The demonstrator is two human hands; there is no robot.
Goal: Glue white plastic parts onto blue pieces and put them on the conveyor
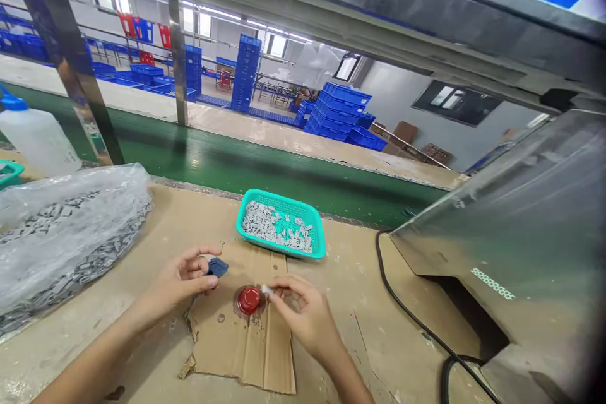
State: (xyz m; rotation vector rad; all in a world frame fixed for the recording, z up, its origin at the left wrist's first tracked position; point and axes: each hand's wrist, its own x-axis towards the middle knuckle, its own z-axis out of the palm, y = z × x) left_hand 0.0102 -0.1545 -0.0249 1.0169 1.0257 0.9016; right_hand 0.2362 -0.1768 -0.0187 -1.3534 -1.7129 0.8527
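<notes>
The left hand (182, 281) is curled with thumb and fingers pinched together on a small dark-blue plastic part (218, 267), which sticks out past the fingertips just above the upper left corner of a torn sheet of cardboard (255, 347) lying flat on the worktop (364, 278). The right hand (303, 312) hovers over the same cardboard, its thumb and forefinger closed on a tiny white piece (266, 290); the other fingers are loosely bent and hold nothing visible. That white piece sits just beside a red round cap (249, 300), which rests on the cardboard between the two hands, a dark stain around its base; whether the piece touches the cap cannot be told. Beyond the hands, toward the far edge of the worktop, a teal plastic basket (316, 227) holds a loose heap of small grey-white parts (272, 227). At the left edge of the worktop a clear plastic bag (95, 202) lies spread open over a large pile of similar grey parts. Behind it stands a translucent bottle (35, 139) with a blue cap. A black cable (402, 303) curves over the worktop on the right, running along the foot of a grey metal machine housing (521, 214). A green conveyor belt (265, 170) runs along past the far edge.
</notes>
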